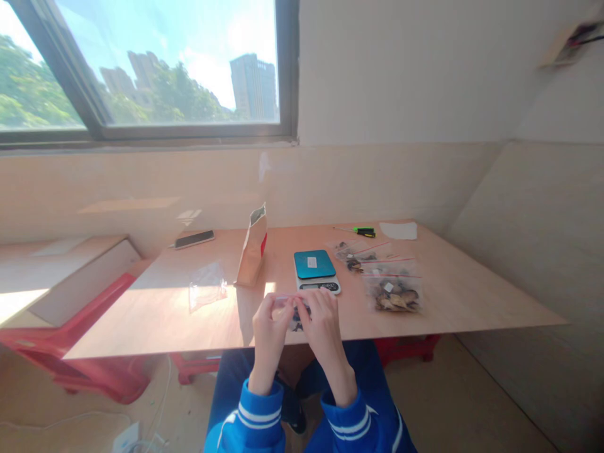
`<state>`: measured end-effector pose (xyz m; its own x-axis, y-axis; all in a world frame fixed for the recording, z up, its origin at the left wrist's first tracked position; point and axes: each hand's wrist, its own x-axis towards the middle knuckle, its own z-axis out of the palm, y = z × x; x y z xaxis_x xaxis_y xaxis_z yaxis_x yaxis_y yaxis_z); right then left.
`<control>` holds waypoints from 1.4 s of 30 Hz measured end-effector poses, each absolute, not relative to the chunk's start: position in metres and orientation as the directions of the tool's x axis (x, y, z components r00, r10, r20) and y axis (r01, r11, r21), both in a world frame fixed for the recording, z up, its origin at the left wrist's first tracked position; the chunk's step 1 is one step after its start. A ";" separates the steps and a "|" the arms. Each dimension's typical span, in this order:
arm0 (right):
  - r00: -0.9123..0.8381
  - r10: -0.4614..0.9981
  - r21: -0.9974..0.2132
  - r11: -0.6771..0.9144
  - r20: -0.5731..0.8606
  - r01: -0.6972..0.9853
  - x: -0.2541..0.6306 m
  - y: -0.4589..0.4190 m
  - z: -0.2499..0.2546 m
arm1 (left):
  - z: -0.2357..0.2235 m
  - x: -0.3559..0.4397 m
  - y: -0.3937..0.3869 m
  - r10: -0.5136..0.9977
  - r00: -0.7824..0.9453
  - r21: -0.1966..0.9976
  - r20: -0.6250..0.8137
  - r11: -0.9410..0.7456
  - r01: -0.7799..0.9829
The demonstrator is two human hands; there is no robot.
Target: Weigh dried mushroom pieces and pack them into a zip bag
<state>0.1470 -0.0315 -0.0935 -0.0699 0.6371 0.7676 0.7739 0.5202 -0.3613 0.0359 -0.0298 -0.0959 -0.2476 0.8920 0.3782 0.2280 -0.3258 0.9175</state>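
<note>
- Pinching the upper edge of a small clear bag (296, 321) looks to be the step in hand; dark pieces (297, 327) show in it, near the 6 o'clock edge of the table (467, 286).
- The left hand (271, 316) and right hand (319, 314) are close together, thumbs and fingertips clamped on that edge; whether it is sealed I cannot tell.
- The next move seems to call for even finger pressure along the edge, with the bag upright so nothing spills.
- A scale (316, 267), at 1 o'clock from the hands, bears a white label (312, 262); its print and the display are too small to read.
- Filled bags (395, 297), at 2 to 3 o'clock, show white stickers (388, 287), no legible words.
- A paper bag (251, 255), at 11 o'clock, has a red patch (263, 245); no brand is readable.
</note>
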 end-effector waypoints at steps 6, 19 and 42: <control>-0.052 0.629 -0.399 0.553 0.776 0.731 0.152 -0.029 -0.096 | -0.096 0.033 -0.031 0.879 -0.236 0.899 0.414 -0.355 0.257; -0.050 0.638 -0.428 0.570 0.769 0.701 0.166 -0.027 -0.098 | -0.099 0.019 -0.031 0.898 -0.101 0.888 0.428 -0.397 0.231; -0.073 0.655 -0.414 0.556 0.752 0.721 0.163 -0.029 -0.095 | -0.096 0.022 -0.028 0.869 -0.170 0.866 0.464 -0.404 0.295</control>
<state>0.1627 -0.0285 -0.0951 -0.0729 0.6551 0.7520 0.7210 0.5556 -0.4141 0.0220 -0.0278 -0.0963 -0.1696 0.8695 0.4639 0.2952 -0.4043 0.8657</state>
